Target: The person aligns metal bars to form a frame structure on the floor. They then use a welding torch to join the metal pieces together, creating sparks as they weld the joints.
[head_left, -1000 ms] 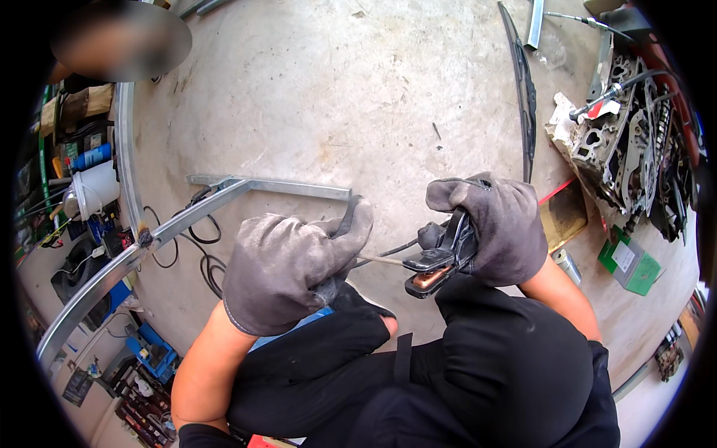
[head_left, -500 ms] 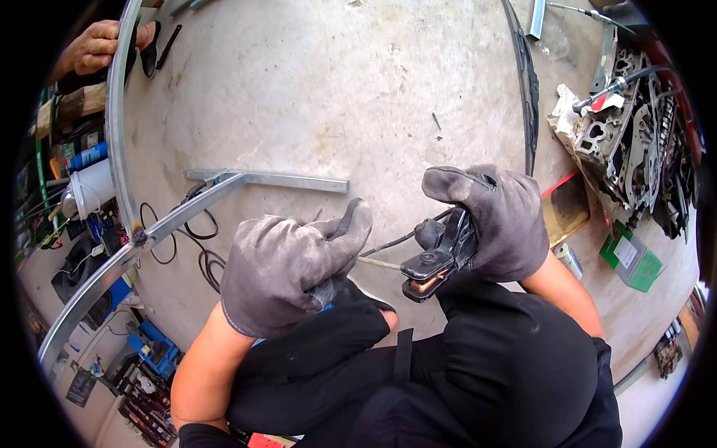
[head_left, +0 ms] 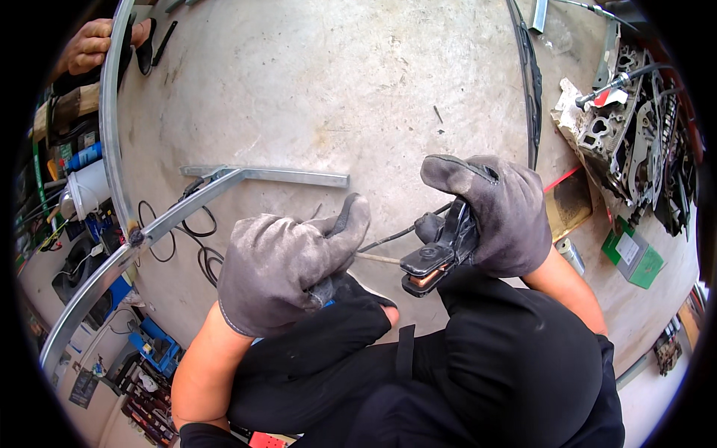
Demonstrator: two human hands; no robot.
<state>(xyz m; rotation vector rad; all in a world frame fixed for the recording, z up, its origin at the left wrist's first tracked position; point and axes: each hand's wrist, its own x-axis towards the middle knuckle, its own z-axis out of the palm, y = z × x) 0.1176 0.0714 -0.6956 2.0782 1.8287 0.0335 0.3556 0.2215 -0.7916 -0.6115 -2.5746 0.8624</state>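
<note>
Both my hands wear dark grey work gloves. My right hand [head_left: 502, 213] is closed around a black electrode holder [head_left: 441, 250], whose copper-lined jaws point down and left. A thin grey welding rod [head_left: 378, 258] runs from those jaws to my left hand [head_left: 287, 261]. That hand is closed on the rod, thumb raised, its fingertips mostly hidden. Below its palm something bluish shows, too small to make out. Left of my hands lies a welded frame of square steel tube [head_left: 196, 207], with a cross piece [head_left: 291, 177] at its end and a dark weld at the corner.
Another person's hand [head_left: 91, 46] rests by the long steel tube [head_left: 112, 97] at the upper left. An engine cylinder head [head_left: 605, 131], a green box [head_left: 633, 257] and a can [head_left: 570, 255] lie at the right. Black cable [head_left: 202, 231] loops on the concrete floor [head_left: 336, 89]. A white bucket [head_left: 88, 187] stands left.
My right hand and the electrode holder have shifted up very slightly. My left hand has barely moved, and the rod still spans between them.
</note>
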